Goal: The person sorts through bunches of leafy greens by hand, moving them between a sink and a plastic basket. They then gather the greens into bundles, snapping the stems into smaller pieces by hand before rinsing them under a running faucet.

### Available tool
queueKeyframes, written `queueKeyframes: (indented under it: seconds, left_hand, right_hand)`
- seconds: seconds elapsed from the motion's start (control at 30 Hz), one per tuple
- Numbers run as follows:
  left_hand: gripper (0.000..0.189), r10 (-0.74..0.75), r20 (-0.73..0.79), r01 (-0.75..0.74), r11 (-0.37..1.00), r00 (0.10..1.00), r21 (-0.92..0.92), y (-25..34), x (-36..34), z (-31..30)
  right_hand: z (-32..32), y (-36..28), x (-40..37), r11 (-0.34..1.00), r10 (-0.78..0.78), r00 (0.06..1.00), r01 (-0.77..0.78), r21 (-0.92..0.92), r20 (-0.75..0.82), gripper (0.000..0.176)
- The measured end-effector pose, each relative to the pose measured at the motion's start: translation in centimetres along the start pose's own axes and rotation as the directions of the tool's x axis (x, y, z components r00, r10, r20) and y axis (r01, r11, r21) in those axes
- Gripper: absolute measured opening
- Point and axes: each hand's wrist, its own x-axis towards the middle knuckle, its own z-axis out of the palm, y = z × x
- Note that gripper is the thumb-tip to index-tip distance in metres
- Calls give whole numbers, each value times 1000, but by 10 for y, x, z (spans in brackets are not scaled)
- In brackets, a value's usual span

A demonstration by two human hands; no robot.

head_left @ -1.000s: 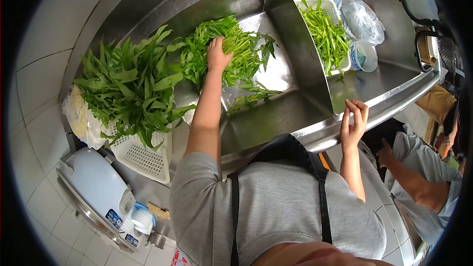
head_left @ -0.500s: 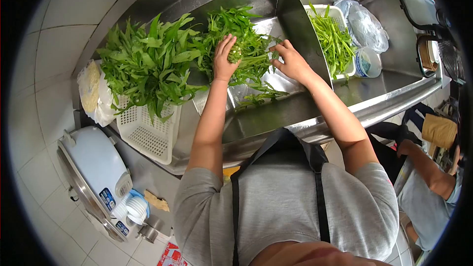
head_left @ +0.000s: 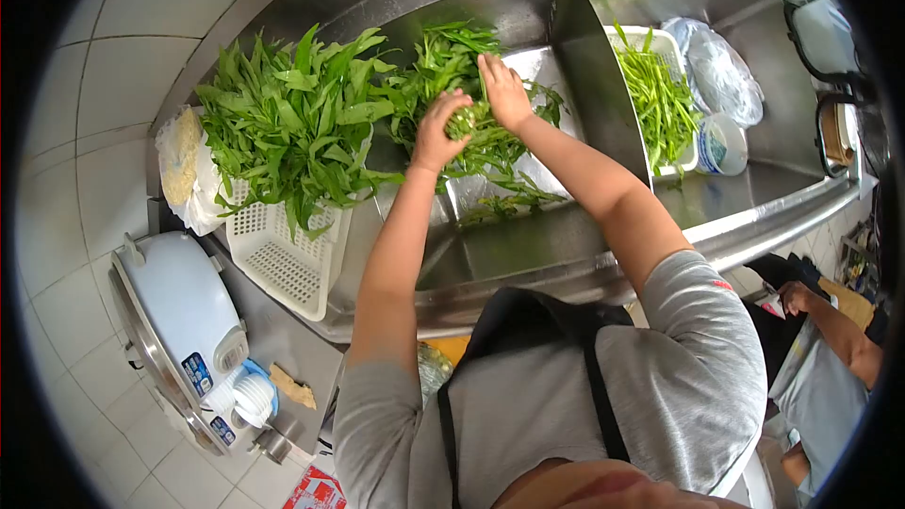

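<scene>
Nearest to my camera is the dark apron [head_left: 537, 316], and past it both arms reach over the sink [head_left: 514, 254]. The left hand [head_left: 436, 141] is curled round a stem bundle [head_left: 466, 123], cut ends showing beside the fingers; I take that grip as a way to keep the stems gathered and in line. The right hand [head_left: 506, 96] lies close by on the leafy side with its fingers stretched out, not closed, perhaps to steady or sort the greens. The hands are near each other; whether they touch I cannot tell.

The greens [head_left: 460, 45] I am handling lie right under the hands and spread beyond them, with a few sprigs [head_left: 514, 203] on the near side of the right wrist. To my left, a tall leafy heap [head_left: 302, 99] rests over a white basket [head_left: 283, 269], within easy reach of the left hand; the basket likely lets water drain. A pale plastic bag [head_left: 179, 174] sits outside it.

Across the divider to my right, a white tray [head_left: 667, 45] holds thin green stems [head_left: 655, 106], probably kept apart there so they don't mix with the rest. A clear bag [head_left: 721, 75] and a small tub [head_left: 724, 144] sit beside the tray. Farther off at the right, a co-worker [head_left: 820, 386] stands well apart from my hands.
</scene>
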Motion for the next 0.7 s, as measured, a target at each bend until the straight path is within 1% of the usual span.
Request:
queueKeyframes:
  seconds: [0.03, 0.07, 0.1, 0.13, 0.17, 0.2, 0.23, 0.3, 0.33, 0.37, 0.4, 0.43, 0.5, 0.53, 0.57, 0.6, 0.63, 0.67, 0.7]
  left_hand:
    - [50, -17, 44, 17, 1000, 999, 13, -2, -4, 1]
    - [50, -61, 88, 60, 998, 994, 10, -5, -9, 2]
    - [48, -45, 106, 43, 999, 993, 24, -5, -10, 1]
    - [47, -44, 113, 41, 999, 993, 31, -6, -13, 1]
    - [46, -43, 122, 39, 999, 992, 32, -6, -14, 2]
    - [44, -39, 104, 36, 999, 994, 31, -5, -13, 4]
    - [44, -52, 103, 49, 998, 993, 33, -4, -13, 4]
    - [41, -69, 10, 69, 998, 998, -4, 4, -9, -3]
    - [35, -54, -77, 51, 998, 996, -35, 8, -6, -7]
    - [35, -66, -81, 63, 997, 995, -36, 11, -7, -9]
    - [32, -123, -135, 107, 987, 983, -120, 14, -6, -11]
    - [30, -180, -181, 141, 968, 967, -206, 18, -5, -13]
    - [27, -167, -201, 123, 969, 965, -214, 15, -5, -13]
    - [28, -178, -246, 111, 958, 953, -264, 15, -4, -12]
    - [28, -193, -288, 98, 945, 938, -312, 16, -4, -13]
    - [29, -185, -288, 87, 942, 939, -323, 15, -1, -14]
    - [29, -159, -287, 81, 960, 945, -267, 13, 1, -17]
    - [28, -154, -273, 80, 961, 950, -264, 13, 3, -18]
    - [28, -145, -262, 75, 962, 954, -261, 10, 5, -19]
  right_hand:
    - [1, -1, 20, 990, 16, 997, -5, 140, -79, 54]
    - [-5, -4, 40, 975, -32, 995, 53, 217, -99, 49]
    - [-12, -8, 57, 940, -216, 968, 241, 240, -128, 49]
    - [-5, -14, 70, 885, -432, 901, 433, 173, -44, 49]
    - [3, -16, 81, 784, -618, 784, 609, 120, 55, 50]
    - [23, -15, 87, 794, -587, 719, 602, 91, 372, 51]
    - [38, -6, 90, 793, -562, 676, 604, 79, 477, 49]
    - [55, 9, 81, 916, -362, 708, 391, 90, 607, 45]
    - [62, 15, 77, 911, -373, 700, 400, 98, 610, 45]
    - [67, 22, 70, 943, -309, 713, 317, 104, 629, 44]
    - [73, 26, 66, 968, -240, 724, 227, 105, 646, 42]
    - [80, 28, 63, 968, -240, 723, 227, 105, 648, 42]
    - [83, 28, 61, 971, -238, 775, 168, 172, 585, 40]
    - [84, 30, 66, 975, -212, 785, 129, 181, 582, 39]
    - [81, 30, 72, 975, -211, 785, 128, 180, 582, 39]
    - [79, 30, 78, 975, -211, 822, 137, 176, 529, 40]
    - [77, 30, 82, 975, -207, 854, 141, 172, 477, 40]
    - [72, 30, 85, 976, -203, 881, 146, 164, 428, 42]
    - [67, 35, 90, 952, -224, 912, 130, 277, 344, 46]
